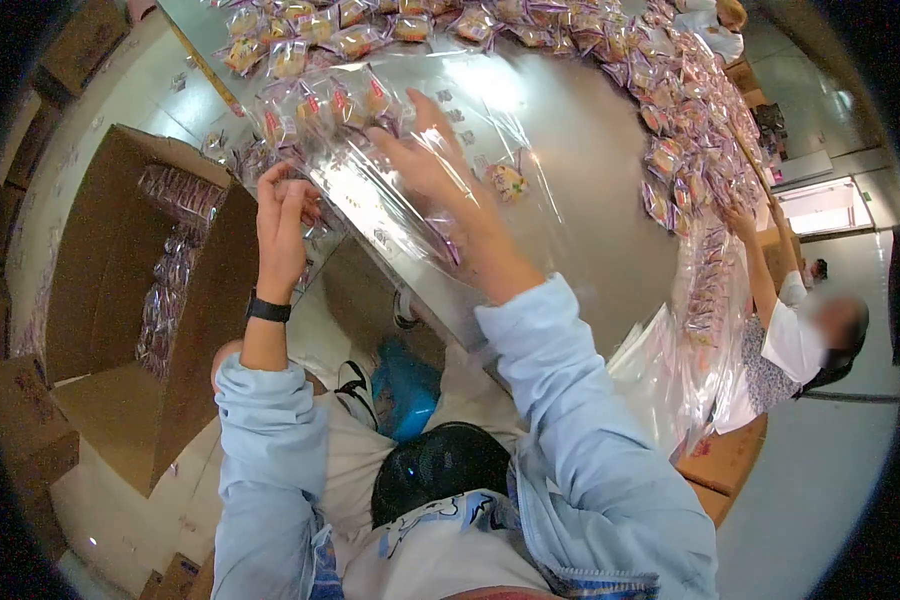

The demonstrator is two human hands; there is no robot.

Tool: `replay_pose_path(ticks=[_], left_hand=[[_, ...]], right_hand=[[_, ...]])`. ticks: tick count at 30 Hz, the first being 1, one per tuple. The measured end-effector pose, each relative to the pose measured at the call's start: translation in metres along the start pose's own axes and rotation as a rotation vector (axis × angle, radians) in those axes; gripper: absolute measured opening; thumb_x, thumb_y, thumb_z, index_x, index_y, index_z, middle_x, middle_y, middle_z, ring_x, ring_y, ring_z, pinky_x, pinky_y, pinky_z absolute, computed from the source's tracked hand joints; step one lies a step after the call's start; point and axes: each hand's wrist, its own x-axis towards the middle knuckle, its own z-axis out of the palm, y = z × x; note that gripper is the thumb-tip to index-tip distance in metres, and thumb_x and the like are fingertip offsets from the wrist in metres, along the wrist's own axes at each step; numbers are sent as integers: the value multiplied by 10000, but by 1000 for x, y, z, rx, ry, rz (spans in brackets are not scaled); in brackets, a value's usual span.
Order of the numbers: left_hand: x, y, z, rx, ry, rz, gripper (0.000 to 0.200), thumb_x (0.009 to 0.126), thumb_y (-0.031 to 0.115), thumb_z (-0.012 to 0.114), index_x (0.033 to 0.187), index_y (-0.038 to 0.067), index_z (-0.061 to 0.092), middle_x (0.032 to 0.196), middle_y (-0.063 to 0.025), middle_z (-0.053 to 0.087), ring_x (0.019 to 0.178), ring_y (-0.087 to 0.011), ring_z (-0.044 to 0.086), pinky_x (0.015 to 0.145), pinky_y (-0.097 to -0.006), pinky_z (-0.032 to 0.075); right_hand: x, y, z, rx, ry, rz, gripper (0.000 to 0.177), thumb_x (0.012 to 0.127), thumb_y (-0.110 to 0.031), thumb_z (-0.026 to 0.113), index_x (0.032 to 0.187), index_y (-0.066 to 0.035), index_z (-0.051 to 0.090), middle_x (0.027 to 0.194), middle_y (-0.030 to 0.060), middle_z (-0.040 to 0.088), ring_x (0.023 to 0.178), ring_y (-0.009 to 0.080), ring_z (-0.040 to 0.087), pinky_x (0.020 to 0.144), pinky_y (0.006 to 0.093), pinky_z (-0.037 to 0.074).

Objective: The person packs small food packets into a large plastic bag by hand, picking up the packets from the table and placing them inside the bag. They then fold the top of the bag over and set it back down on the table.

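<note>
Small wrapped packets lie in a row inside a large clear plastic bag at the near-left edge of the metal table. My left hand, a dark band on its wrist, is at the bag's left edge with its fingers curled round something I cannot make out. My right hand is at the bag with its fingers spread, thumb and forefinger apart, beside the packets. One loose packet rests to the right of my right hand, under or beside the clear film.
An open cardboard box holding packed bags stands at the left. Heaped packets cover the table's far side. Empty clear bags lie at the right, near a co-worker reaching over the table. A metal table edge runs below my hands.
</note>
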Motion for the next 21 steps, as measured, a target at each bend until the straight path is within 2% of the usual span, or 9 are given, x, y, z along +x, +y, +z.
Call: replay_pose_path(ticks=[2,5,8,11,14,17,20,21], left_hand=[[-3,4,-1,-22,27,-32,392,1058,282,490,1357,33,451,951,-31,627,769,-79,548,683,-232,448],[-3,8,-2,17,91,-56,344,1061,291,495,1284,30,520,891,-18,626,713,-62,530,632,-217,431],[-2,-6,0,-1,106,-43,311,1061,274,498,1248,29,538,871,-23,628,692,-66,529,615,-219,431],[-10,8,9,20,97,-87,316,1059,263,505,1255,16,523,852,-18,629,699,-77,541,631,-229,460],[-17,5,16,73,89,-2,331,1052,248,517,1275,5,491,836,-10,627,697,-77,542,634,-237,471],[-21,7,22,24,95,-14,376,1031,213,554,1315,-1,430,825,-21,626,683,-74,537,622,-235,465],[-29,2,29,-48,86,-47,410,1022,197,564,1340,-3,401,823,-29,625,680,-76,537,618,-236,465],[-32,1,30,-67,77,-60,422,1019,192,567,1349,-5,391,822,-31,624,679,-77,538,616,-237,465]], right_hand=[[-20,5,-30,-341,15,-188,699,868,-369,737,1403,-5,474,1376,276,541,1238,449,548,1044,506,444],[-66,7,-75,-678,-35,-171,651,872,-315,721,1406,-23,490,1399,270,517,1244,471,523,1051,501,438],[-85,4,-90,-424,-41,185,559,864,-288,713,1320,-11,547,1418,275,491,1278,464,491,1107,506,404],[-91,14,-78,-293,148,269,547,835,-231,712,1302,2,547,1440,316,450,1294,478,475,1115,505,396],[-77,14,-72,-366,73,77,698,796,-223,764,1361,69,477,1303,319,506,1207,461,521,1024,494,452],[-69,13,-47,-459,87,51,502,784,-152,717,1225,53,596,1189,325,552,1111,470,560,991,513,470],[-55,20,-41,-493,121,-16,422,781,-138,718,1154,43,639,1025,259,580,1038,444,572,930,539,465],[-49,11,-44,-515,19,-28,376,785,-123,713,1135,1,656,1057,237,613,1048,418,578,876,600,433]])
